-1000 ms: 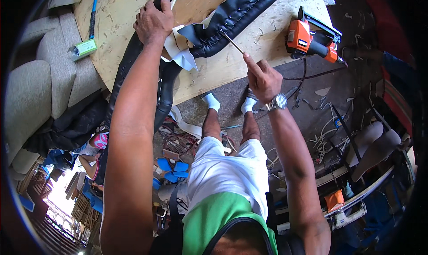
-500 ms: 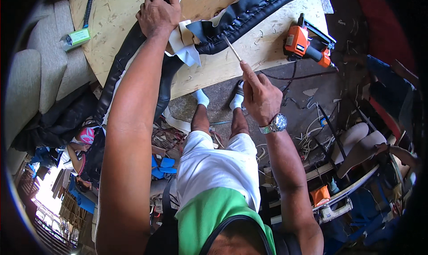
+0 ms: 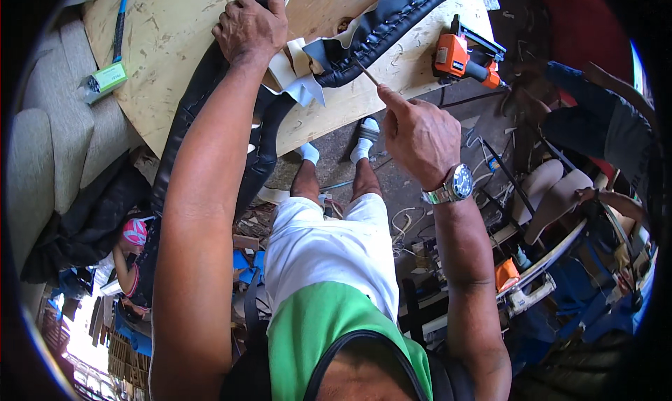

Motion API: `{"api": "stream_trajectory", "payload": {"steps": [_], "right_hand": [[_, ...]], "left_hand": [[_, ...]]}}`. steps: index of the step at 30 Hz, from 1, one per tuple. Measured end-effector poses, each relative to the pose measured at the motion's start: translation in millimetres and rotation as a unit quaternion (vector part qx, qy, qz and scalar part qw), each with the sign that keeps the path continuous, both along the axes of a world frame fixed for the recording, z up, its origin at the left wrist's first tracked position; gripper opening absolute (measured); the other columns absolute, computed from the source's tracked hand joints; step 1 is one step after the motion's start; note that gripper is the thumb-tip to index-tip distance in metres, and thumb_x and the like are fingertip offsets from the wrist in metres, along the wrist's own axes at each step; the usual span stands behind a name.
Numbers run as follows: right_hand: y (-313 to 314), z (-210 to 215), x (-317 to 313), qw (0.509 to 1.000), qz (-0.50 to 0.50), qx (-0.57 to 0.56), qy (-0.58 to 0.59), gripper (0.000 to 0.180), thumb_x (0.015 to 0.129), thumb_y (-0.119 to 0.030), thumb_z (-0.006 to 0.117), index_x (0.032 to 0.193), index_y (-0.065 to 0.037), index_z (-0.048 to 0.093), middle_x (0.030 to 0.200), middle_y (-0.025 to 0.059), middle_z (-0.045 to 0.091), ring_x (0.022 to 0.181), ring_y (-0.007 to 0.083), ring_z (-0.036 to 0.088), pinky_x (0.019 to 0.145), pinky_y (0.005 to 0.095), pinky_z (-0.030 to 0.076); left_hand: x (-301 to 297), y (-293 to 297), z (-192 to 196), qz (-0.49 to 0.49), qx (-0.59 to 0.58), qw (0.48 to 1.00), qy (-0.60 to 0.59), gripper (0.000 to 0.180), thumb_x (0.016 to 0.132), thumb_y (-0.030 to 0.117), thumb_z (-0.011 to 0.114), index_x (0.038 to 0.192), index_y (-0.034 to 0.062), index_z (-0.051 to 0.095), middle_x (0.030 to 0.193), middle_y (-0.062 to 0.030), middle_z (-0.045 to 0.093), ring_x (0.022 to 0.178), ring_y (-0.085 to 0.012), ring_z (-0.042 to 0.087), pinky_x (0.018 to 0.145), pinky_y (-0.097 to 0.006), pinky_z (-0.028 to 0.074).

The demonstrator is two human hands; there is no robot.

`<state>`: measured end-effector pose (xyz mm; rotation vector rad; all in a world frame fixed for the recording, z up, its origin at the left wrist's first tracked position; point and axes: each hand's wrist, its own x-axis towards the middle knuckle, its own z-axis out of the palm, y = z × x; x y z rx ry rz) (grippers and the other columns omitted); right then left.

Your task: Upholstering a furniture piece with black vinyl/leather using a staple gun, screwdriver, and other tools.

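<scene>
A padded frame covered in black leather-like material (image 3: 402, 17) lies on a plywood table (image 3: 157, 65). Rows of staples run along its folded edge. My left hand (image 3: 248, 30) is closed over the frame's left part, thumb pointing away from me. In my right hand (image 3: 423, 138) is a thin metal rod-like tool (image 3: 369, 74), index finger stretched along it; its handle is hidden in the palm. The tool's tip meets the stapled edge near the frame's inner corner. Between the hands, a pale fabric flap (image 3: 306, 91) and a beige padding strip (image 3: 282, 72) stick out loose.
An orange and black staple gun (image 3: 460, 56) lies at the table's right side. A blue-handled tool (image 3: 120, 30) and a small green and white box (image 3: 106, 80) are at the left. Grey cushions (image 3: 56, 100) stand beyond. Other people work at both sides; hoses and scraps litter the floor.
My right hand has moved a little right and forward, and less of the tool's shaft shows. The tip stays near the same stapled corner. My view has shifted slightly; the left hand keeps its hold.
</scene>
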<state>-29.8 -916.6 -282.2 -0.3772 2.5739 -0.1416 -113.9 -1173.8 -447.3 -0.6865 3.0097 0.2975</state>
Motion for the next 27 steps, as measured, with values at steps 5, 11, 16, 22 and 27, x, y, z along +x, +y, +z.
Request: {"api": "stream_trajectory", "payload": {"steps": [5,11,16,22,27], "right_hand": [[-25.0,8.2,-27.8,0.998,0.025,0.046,-0.046,0.037,0.091,-0.017,0.062,0.127,-0.022,0.071,0.069,0.0108,0.065,0.061,0.0317,0.066,0.053,0.0435,0.049],[-10.6,-45.2,-4.5,0.997,-0.06,-0.054,0.006,0.062,0.078,-0.008,0.068,0.137,-0.027,0.065,0.075,0.007,0.064,0.063,0.0296,0.066,0.055,0.043,0.053],[68.6,-162.3,39.6,0.954,-0.019,-0.245,0.172,0.072,0.077,-0.007,0.073,0.143,-0.034,0.059,0.074,0.0046,0.055,0.057,0.0259,0.059,0.049,0.0396,0.049],[97.0,-219.3,51.6,0.909,-0.045,-0.342,0.234,0.062,0.089,-0.007,0.071,0.143,-0.035,0.059,0.074,0.0056,0.055,0.059,0.0258,0.059,0.053,0.0394,0.049],[113.2,-178.4,91.3,0.91,-0.145,-0.378,0.086,0.048,0.097,-0.021,0.069,0.143,-0.035,0.059,0.078,0.0087,0.062,0.066,0.0295,0.066,0.058,0.0409,0.053]], "left_hand": [[-8.8,-17.5,7.9,-0.027,0.004,0.999,-0.036,0.069,0.1,0.062,0.04,0.131,0.0023,0.053,0.126,-0.0288,0.061,0.121,-0.0427,0.058,0.105,-0.056,0.037],[-29.2,-23.9,-4.8,-0.028,-0.021,0.999,-0.034,0.064,0.099,0.058,0.044,0.125,0.0001,0.057,0.122,-0.0272,0.064,0.118,-0.0442,0.06,0.102,-0.058,0.04],[-27.0,1.5,-8.6,-0.009,0.023,0.999,-0.032,0.067,0.1,0.06,0.041,0.124,0.0005,0.059,0.123,-0.0297,0.064,0.119,-0.0462,0.061,0.105,-0.059,0.041],[-16.0,32.6,-5.6,0.002,0.045,0.999,-0.01,0.062,0.102,0.054,0.047,0.126,-0.0017,0.061,0.122,-0.0267,0.066,0.12,-0.0421,0.06,0.105,-0.05,0.044],[40.8,41.4,-2.5,-0.183,0.093,0.912,0.355,0.033,0.103,0.02,0.059,0.127,-0.0029,0.06,0.127,-0.0221,0.062,0.117,-0.0373,0.059,0.105,-0.044,0.045]]}}
